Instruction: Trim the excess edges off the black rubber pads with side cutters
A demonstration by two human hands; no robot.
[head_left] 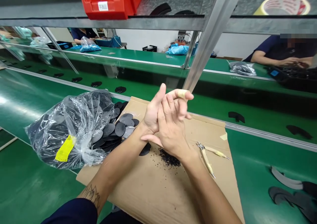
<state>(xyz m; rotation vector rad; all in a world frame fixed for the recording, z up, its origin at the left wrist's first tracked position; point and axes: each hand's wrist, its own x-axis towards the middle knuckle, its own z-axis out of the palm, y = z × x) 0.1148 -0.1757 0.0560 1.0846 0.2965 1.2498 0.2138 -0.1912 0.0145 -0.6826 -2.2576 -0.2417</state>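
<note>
My left hand [152, 113] and my right hand [170, 128] are raised together above a sheet of brown cardboard [158, 187], palms pressed against each other with fingers stretched out. Neither hand holds anything. One finger has a strip of tape [182, 93] wrapped near its tip. Below the hands lie a small heap of black shavings [169, 158] and one black disc [145, 149]. Small cutting pliers [208, 154] with pale handles rest on the cardboard to the right. A pile of dark grey discs [121, 126] spills from a clear plastic bag [71, 128] on the left.
The cardboard lies on a green bench beside a green conveyor belt [173, 95] carrying black discs. Curved black parts [289, 187] lie at the right. A slanted metal post [210, 36] rises behind my hands. A red bin [109, 1] sits on the shelf above. Another person [279, 50] works opposite.
</note>
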